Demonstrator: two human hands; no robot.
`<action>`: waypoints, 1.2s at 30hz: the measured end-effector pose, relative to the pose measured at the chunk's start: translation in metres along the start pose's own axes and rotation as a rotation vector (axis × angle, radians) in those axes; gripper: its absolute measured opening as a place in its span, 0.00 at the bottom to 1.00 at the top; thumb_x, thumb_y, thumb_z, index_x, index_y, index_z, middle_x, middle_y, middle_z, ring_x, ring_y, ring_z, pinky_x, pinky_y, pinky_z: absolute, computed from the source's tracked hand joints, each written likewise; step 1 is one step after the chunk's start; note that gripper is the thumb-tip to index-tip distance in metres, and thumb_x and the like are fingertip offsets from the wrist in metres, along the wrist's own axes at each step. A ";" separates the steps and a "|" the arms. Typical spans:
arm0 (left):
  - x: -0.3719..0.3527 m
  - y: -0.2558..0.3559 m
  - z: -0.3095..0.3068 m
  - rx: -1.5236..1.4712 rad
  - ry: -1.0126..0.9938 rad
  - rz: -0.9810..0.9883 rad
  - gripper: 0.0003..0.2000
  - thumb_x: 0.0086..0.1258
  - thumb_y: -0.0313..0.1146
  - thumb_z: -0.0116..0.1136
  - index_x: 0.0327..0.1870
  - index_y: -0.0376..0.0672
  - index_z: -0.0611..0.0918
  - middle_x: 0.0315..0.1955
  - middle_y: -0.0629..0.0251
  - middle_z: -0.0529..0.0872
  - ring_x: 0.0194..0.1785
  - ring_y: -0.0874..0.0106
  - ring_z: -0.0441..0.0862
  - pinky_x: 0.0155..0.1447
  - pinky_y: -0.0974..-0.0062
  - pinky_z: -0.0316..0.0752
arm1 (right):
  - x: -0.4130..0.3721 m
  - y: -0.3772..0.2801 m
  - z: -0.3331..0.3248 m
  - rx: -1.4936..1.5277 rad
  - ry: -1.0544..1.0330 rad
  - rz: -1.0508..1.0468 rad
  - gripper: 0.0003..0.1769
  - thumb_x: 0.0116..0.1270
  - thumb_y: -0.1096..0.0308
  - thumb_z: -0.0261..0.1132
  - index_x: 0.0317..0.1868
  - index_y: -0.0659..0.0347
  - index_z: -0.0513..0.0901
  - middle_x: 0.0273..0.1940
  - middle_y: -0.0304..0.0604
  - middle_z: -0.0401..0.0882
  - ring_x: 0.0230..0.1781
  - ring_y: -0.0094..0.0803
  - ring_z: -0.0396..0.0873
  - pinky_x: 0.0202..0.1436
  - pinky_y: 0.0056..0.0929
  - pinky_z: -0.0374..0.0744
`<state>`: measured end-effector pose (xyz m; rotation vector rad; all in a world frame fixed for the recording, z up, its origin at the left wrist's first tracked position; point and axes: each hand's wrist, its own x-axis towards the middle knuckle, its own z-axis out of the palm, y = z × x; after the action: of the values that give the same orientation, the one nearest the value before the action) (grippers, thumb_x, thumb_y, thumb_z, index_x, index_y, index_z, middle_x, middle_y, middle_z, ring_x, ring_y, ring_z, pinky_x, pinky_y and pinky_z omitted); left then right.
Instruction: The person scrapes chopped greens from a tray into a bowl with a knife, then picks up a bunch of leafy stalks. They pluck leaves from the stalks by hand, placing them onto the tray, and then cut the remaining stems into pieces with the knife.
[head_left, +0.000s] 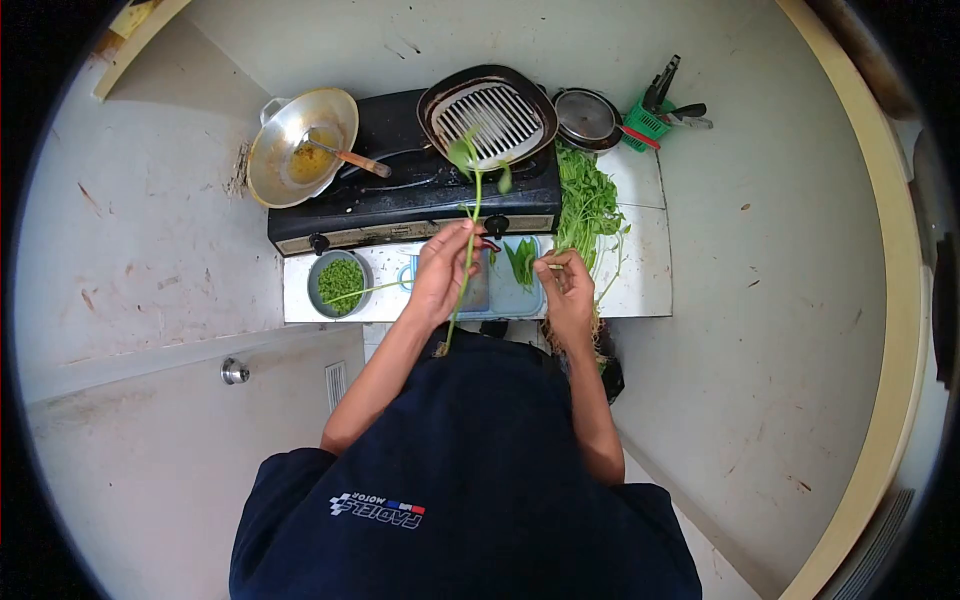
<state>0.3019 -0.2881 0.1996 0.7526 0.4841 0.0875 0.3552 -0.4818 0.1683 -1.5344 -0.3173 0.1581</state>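
My left hand is closed round a long green leafy stem, which stands up with leaves at its top and a brownish root end near my shirt. To its right, my right hand has thumb and fingers pinched together; whether anything is between them I cannot make out. Beneath and between the hands lies a light blue cutting board with picked green leaves on it. Beside my left fingers shows a small dark red thing, partly hidden. A bunch of leafy greens lies behind my right hand, roots hanging near the counter edge.
A grey bowl of chopped greens stands at left. On the black stove sit a wok with a ladle and a grill pan. Behind the greens are a lidded pan and a green utensil basket. Walls close both sides.
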 end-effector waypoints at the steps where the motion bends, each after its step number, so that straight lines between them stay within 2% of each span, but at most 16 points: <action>1: 0.000 0.003 -0.004 0.036 0.013 0.022 0.09 0.79 0.37 0.58 0.46 0.42 0.83 0.33 0.75 0.82 0.33 0.83 0.75 0.35 0.84 0.69 | 0.002 0.009 -0.005 -0.045 0.005 0.051 0.06 0.68 0.74 0.69 0.40 0.67 0.80 0.40 0.47 0.81 0.40 0.34 0.83 0.45 0.31 0.80; 4: 0.001 0.012 -0.016 0.126 0.031 0.099 0.09 0.79 0.37 0.58 0.48 0.43 0.84 0.35 0.76 0.82 0.36 0.84 0.76 0.38 0.83 0.69 | 0.005 0.057 -0.026 -0.424 -0.160 0.205 0.08 0.67 0.71 0.70 0.38 0.67 0.81 0.39 0.50 0.84 0.39 0.38 0.85 0.45 0.34 0.81; 7: -0.001 0.014 -0.019 0.160 0.081 0.141 0.09 0.80 0.37 0.57 0.49 0.42 0.84 0.36 0.76 0.83 0.36 0.84 0.76 0.38 0.83 0.70 | -0.005 0.124 -0.037 -0.542 -0.220 0.216 0.08 0.66 0.71 0.69 0.37 0.67 0.81 0.37 0.53 0.84 0.39 0.43 0.85 0.45 0.39 0.81; 11: -0.007 0.015 -0.019 0.156 0.073 0.186 0.10 0.79 0.35 0.58 0.51 0.39 0.84 0.39 0.73 0.84 0.36 0.83 0.75 0.39 0.82 0.70 | -0.001 0.164 -0.039 -0.684 -0.268 0.171 0.05 0.65 0.72 0.66 0.38 0.66 0.81 0.39 0.52 0.83 0.39 0.48 0.84 0.44 0.43 0.80; 19: -0.008 0.016 -0.018 0.168 0.042 0.242 0.10 0.79 0.33 0.57 0.53 0.37 0.83 0.40 0.70 0.84 0.36 0.82 0.74 0.40 0.82 0.69 | 0.026 0.159 -0.024 -0.830 -0.208 0.115 0.06 0.66 0.69 0.65 0.39 0.63 0.81 0.42 0.52 0.83 0.42 0.53 0.84 0.46 0.47 0.81; 22: -0.007 0.016 -0.017 0.171 0.029 0.266 0.10 0.80 0.32 0.55 0.52 0.36 0.83 0.39 0.70 0.83 0.36 0.82 0.74 0.41 0.82 0.68 | 0.021 0.171 -0.025 -1.021 -0.295 0.172 0.11 0.65 0.67 0.68 0.43 0.64 0.81 0.41 0.56 0.85 0.41 0.54 0.85 0.46 0.49 0.82; 25: -0.007 0.016 -0.017 0.165 0.018 0.287 0.11 0.82 0.33 0.53 0.50 0.35 0.83 0.36 0.71 0.82 0.35 0.83 0.72 0.39 0.83 0.67 | 0.010 0.176 -0.026 -1.103 -0.347 0.241 0.14 0.65 0.64 0.68 0.46 0.64 0.83 0.43 0.57 0.85 0.43 0.54 0.85 0.47 0.50 0.82; 26: -0.008 0.016 -0.016 0.163 0.018 0.290 0.11 0.82 0.33 0.53 0.50 0.35 0.83 0.35 0.71 0.81 0.35 0.84 0.72 0.39 0.83 0.66 | 0.005 0.174 -0.025 -1.078 -0.289 0.162 0.16 0.65 0.64 0.68 0.49 0.64 0.83 0.41 0.56 0.86 0.41 0.53 0.85 0.45 0.49 0.82; 29: -0.011 0.017 -0.012 0.160 0.007 0.271 0.11 0.83 0.34 0.51 0.49 0.36 0.82 0.33 0.73 0.78 0.32 0.84 0.68 0.37 0.84 0.63 | 0.002 0.158 -0.016 -0.860 -0.189 0.193 0.16 0.65 0.64 0.69 0.49 0.64 0.84 0.37 0.54 0.87 0.38 0.53 0.85 0.42 0.48 0.81; 30: -0.009 0.015 -0.014 0.162 -0.012 0.264 0.10 0.83 0.34 0.51 0.49 0.37 0.81 0.34 0.73 0.78 0.31 0.84 0.68 0.37 0.85 0.63 | 0.005 0.149 -0.013 -0.810 -0.236 0.123 0.14 0.67 0.63 0.70 0.47 0.65 0.85 0.31 0.48 0.86 0.33 0.42 0.85 0.37 0.39 0.80; 33: -0.010 0.012 -0.005 0.162 -0.042 0.242 0.11 0.84 0.35 0.49 0.49 0.37 0.80 0.33 0.74 0.77 0.30 0.84 0.67 0.36 0.85 0.62 | 0.010 0.086 0.009 -0.407 -0.306 0.050 0.12 0.71 0.65 0.68 0.46 0.67 0.85 0.30 0.42 0.84 0.31 0.27 0.82 0.35 0.29 0.78; 34: -0.010 0.010 -0.002 0.155 -0.056 0.233 0.11 0.84 0.35 0.49 0.49 0.37 0.80 0.33 0.74 0.77 0.30 0.84 0.67 0.36 0.86 0.62 | 0.011 0.064 0.014 -0.306 -0.355 0.125 0.11 0.74 0.65 0.67 0.49 0.63 0.85 0.40 0.44 0.87 0.37 0.30 0.84 0.42 0.29 0.80; 36: -0.009 0.007 0.003 0.148 -0.090 0.199 0.11 0.84 0.36 0.49 0.50 0.38 0.80 0.33 0.73 0.78 0.30 0.85 0.66 0.34 0.86 0.61 | 0.013 0.034 0.026 -0.172 -0.328 0.085 0.10 0.75 0.67 0.66 0.49 0.64 0.85 0.38 0.42 0.86 0.37 0.27 0.82 0.43 0.27 0.78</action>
<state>0.2959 -0.2866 0.2099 0.9447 0.3316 0.2045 0.3635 -0.4521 0.1357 -1.6932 -0.5368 0.4618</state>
